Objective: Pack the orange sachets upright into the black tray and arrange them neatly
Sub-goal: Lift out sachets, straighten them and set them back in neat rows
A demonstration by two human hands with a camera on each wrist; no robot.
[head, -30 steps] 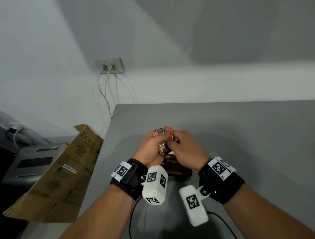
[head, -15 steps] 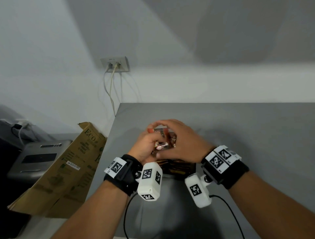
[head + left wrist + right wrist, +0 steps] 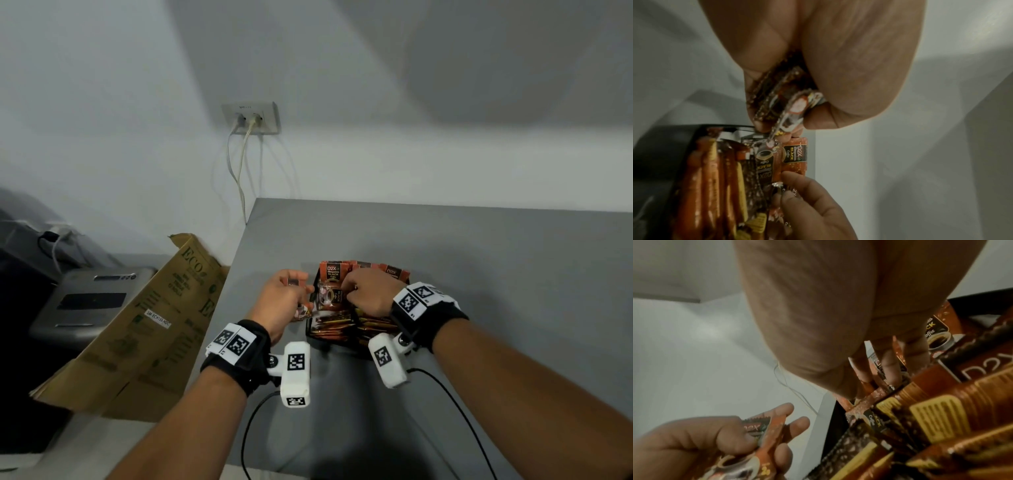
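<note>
At the near left corner of the black tray (image 3: 313, 337), a small bundle of orange sachets (image 3: 297, 297) is gripped in the left hand (image 3: 281, 303), just beside the rim. Farther in, the right hand's (image 3: 370, 291) fingers (image 3: 888, 363) are pushed between upright sachets (image 3: 331, 274), apparently parting a slot; the bundle lies to its left, long axis roughly vertical.
</note>
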